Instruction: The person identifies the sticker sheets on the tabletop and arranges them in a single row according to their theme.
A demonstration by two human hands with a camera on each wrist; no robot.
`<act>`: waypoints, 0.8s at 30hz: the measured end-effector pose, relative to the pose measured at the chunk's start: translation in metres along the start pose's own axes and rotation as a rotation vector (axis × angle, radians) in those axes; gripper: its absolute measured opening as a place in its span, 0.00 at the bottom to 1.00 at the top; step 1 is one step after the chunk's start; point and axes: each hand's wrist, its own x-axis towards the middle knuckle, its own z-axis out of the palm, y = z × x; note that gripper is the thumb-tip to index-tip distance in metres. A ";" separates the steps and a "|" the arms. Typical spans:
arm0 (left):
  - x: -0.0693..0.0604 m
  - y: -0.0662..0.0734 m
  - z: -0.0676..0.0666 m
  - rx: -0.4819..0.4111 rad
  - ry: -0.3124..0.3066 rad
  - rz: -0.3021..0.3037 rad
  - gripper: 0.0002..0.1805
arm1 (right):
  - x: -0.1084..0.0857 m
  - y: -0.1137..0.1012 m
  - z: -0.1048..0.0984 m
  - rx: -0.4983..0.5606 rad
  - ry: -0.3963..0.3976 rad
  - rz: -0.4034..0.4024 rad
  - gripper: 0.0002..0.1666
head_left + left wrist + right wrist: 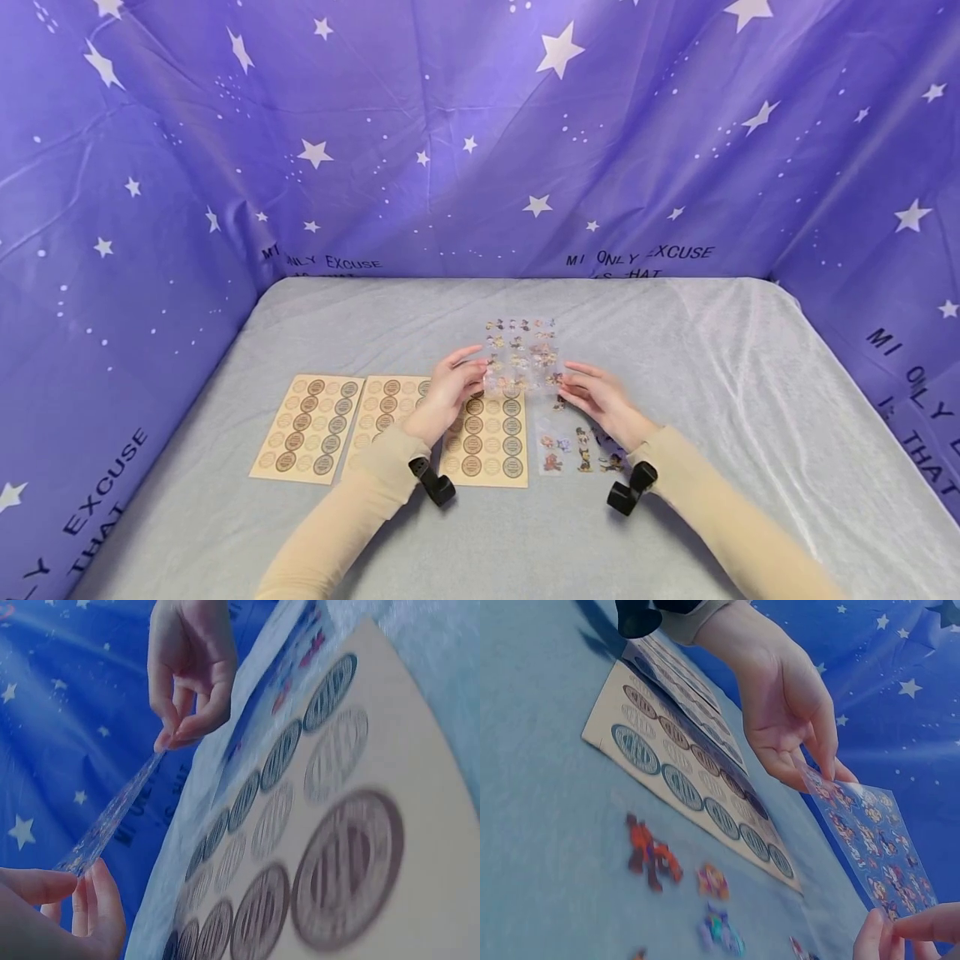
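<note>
A clear sticker sheet [520,354] with small cartoon figures is held up off the table between both hands. My left hand [452,392] pinches its left edge, and my right hand [602,400] pinches the opposite edge. The right wrist view shows the sheet [874,844] tilted, with thumb and fingertips on two of its sides. From the left wrist view the same sheet [116,810] appears nearly edge-on. Below the right hand lies another clear sticker sheet [564,446] with larger figures, partly covered by that hand. A cream sheet of round stickers [483,479] lies below the left hand.
Two more cream sheets of round stickers, one at the far left [303,429] and one beside it [375,408], lie on the grey cloth-covered table [637,325]. A purple curtain with stars [450,150] surrounds the table at the back and sides.
</note>
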 end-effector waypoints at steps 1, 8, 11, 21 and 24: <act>-0.001 -0.001 0.003 0.001 -0.008 0.001 0.23 | -0.001 -0.001 -0.003 -0.001 0.002 0.001 0.32; -0.004 -0.008 0.022 0.009 -0.018 -0.017 0.23 | -0.011 -0.004 -0.022 0.017 -0.002 -0.001 0.34; -0.004 -0.012 0.029 -0.004 -0.035 -0.020 0.23 | -0.015 -0.005 -0.030 0.033 0.007 0.000 0.34; -0.006 -0.023 0.051 -0.021 -0.076 -0.037 0.23 | -0.027 -0.009 -0.055 0.096 0.001 -0.001 0.13; -0.007 -0.025 0.057 -0.022 -0.083 -0.043 0.22 | -0.031 -0.010 -0.062 0.101 -0.009 -0.010 0.16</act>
